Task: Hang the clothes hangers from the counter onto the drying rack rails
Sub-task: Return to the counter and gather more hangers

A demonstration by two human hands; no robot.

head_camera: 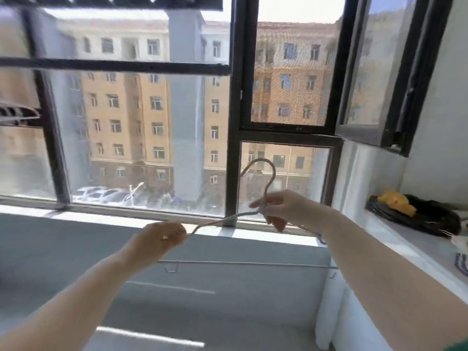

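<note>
Wire clothes hanger (219, 221), pale metal, one item: it is hanging in the air in front of the window (234, 122), just above the sill. Its hook is pointing up and curling left against the lower right pane.

Left hand (162, 236) is pinching the end of the hanger's left shoulder between thumb and curled fingers. Right hand (283, 209) is gripping the neck just below the hook, fingers wrapped round the wire. The right shoulder is passing behind that wrist. The hands are sitting apart, each clamped on the same hanger.

Thin metal rail (253, 263) is running level below the hands, with a small wire hook (172, 268) hanging from it.

White desk (425, 252), far right, is carrying a dark heap (430, 219) too blurred to identify, with a yellow item (397, 201) lying on top.

Hinged sash (379, 72), upper right, is standing swung inward. A tan apartment block (126, 110) is showing through the glass.
</note>
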